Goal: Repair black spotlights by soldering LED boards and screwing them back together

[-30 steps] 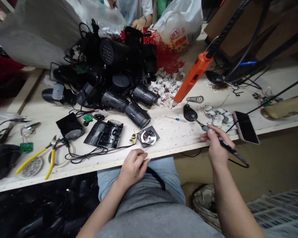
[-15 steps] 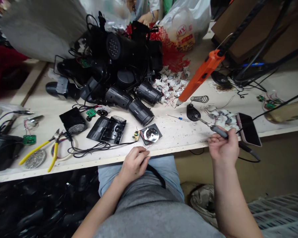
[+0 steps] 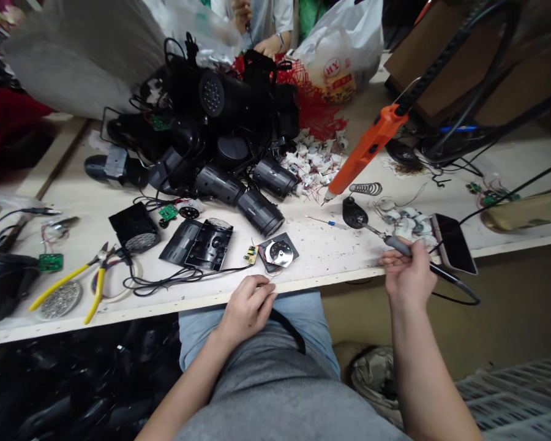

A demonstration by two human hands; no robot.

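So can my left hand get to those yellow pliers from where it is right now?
Probably yes. The left hand rests at the table edge, apparently empty, and the yellow pliers lie uncovered further left near that edge; only a loose black cable lies between.

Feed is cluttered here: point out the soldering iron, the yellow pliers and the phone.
soldering iron (image 3: 398,245), head view, on its grey handle.
yellow pliers (image 3: 57,285), head view, on a yellow handle.
phone (image 3: 453,244), head view, on its dark screen.

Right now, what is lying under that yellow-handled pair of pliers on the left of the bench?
Under the yellow-handled pliers lies a pale ring of tape, with a black cable crossing it, on the workbench. What the handles and jaws cover of the ring cannot be seen.
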